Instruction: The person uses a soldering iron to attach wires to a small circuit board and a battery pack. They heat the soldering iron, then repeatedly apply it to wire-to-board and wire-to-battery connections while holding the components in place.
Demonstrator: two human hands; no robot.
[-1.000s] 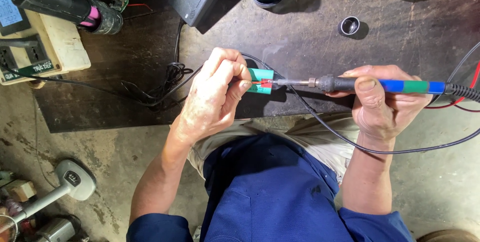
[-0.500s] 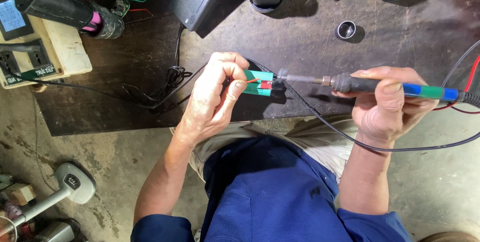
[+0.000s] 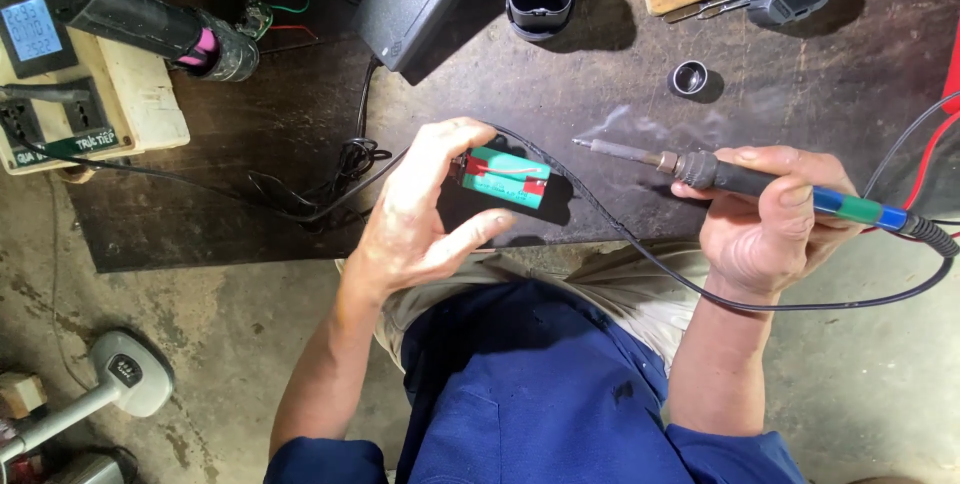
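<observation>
Teal battery pack (image 3: 505, 176) with red strips, pinched in the left hand (image 3: 420, 219) above the dark tabletop's (image 3: 300, 144) near edge, is now free of the blue-handled soldering iron (image 3: 740, 182), which the right hand (image 3: 770, 229) grips, drawn back right of the pack, tip smoking.

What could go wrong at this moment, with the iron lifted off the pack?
The soldering iron in the right hand is smoking at the tip, so probably hot; it hangs near the left hand fingers and could burn them. The black cable runs just under the tip and might get scorched. The green battery pack is pinched by fingertips and may slip.
</observation>
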